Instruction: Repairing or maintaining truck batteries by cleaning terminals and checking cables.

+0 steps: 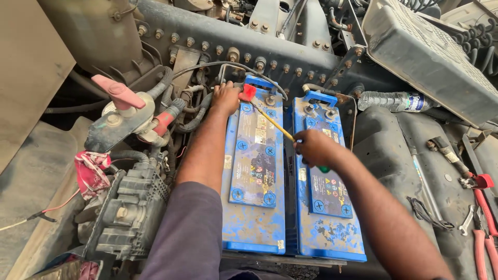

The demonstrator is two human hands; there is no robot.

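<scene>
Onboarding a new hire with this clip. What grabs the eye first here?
Two scuffed blue batteries: left battery, right battery, side by side at centre. The left hand rests by the red terminal cap at the left battery's far corner, while the right hand holds a yellow-shafted screwdriver pointed at that cap. Next comes the pink-handled switch at upper left, then the red pliers at lower right.

Lighting: bright, even daylight from above. Soft shadows lie under the frame beam (233, 39) and beside the left battery (254, 171). Mild glare on the plastic bottle (394, 101). Focus sharp centrally; wide-angle bending at the edges; no motion blur.
</scene>
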